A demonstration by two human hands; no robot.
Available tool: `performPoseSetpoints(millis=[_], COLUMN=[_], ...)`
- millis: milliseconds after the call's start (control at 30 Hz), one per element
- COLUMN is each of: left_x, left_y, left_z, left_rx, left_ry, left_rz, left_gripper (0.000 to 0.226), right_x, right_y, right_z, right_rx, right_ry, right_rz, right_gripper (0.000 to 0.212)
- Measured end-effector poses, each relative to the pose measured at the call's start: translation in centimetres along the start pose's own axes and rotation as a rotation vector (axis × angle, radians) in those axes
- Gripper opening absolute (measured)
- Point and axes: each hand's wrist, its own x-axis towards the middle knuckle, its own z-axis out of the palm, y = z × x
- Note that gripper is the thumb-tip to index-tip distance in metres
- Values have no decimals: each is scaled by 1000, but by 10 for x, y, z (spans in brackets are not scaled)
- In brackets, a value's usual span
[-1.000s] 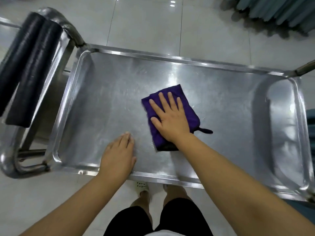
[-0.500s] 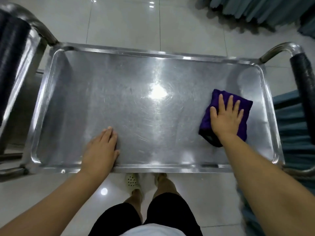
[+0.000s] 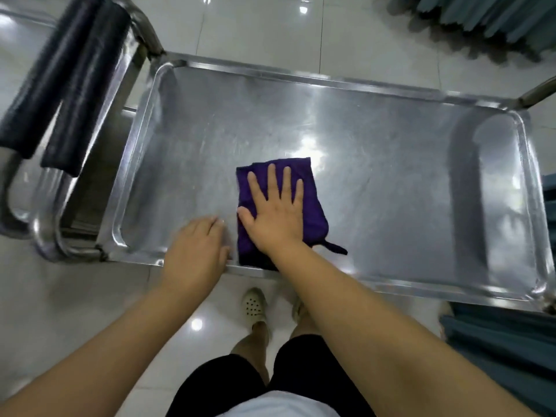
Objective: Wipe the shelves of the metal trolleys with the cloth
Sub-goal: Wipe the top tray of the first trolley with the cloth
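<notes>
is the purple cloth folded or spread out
Folded: the purple cloth is a compact rectangle barely wider than the right hand pressing it on the shelf; its near edge looks thick.

The steel trolley shelf (image 3: 391, 182) carries 1 folded purple cloth (image 3: 314, 218) near its front rim; my left grip (image 3: 195, 251) rests flat just beside it.

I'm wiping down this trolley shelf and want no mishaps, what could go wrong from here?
1. The right hand only presses flat on the purple cloth, not gripping it, so the cloth might bunch or slip out mid-stroke.
2. The left hand rests at the shelf's near rim right beside the cloth; a leftward stroke could bump it.
3. The cloth's loop trails loose and might snag on the rim.
</notes>
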Motion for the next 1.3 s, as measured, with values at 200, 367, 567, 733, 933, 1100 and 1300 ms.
performPoseSetpoints(millis=[200, 367, 567, 733, 933, 1100, 1300], left_x=[-23, -27, -33, -37, -37, -37, -51], left_y=[7, 24, 24, 27, 18, 7, -29], left_z=[4, 22, 33, 39, 50, 36, 14], left_rx=[50, 62, 75, 73, 46, -25, -84], left_ry=[24, -26, -18, 66, 113, 116, 211], left_rz=[71, 139, 163, 184, 194, 222, 14], left_gripper=[40, 59, 66, 60, 49, 52, 33], right_x=[-25, -39, -61, -93, -109, -102, -95], right_y=[21, 101, 208, 245, 202, 107, -14], right_z=[7, -2, -14, -11, -4, 4, 18], right_rx=[-63, -52, -2, 40, 115, 24, 4], right_ry=[-14, 5, 45, 64, 11, -17, -53], right_rz=[-201, 15, 351, 542, 687, 367, -108], right_gripper=[70, 71, 73, 66, 69, 70, 75])
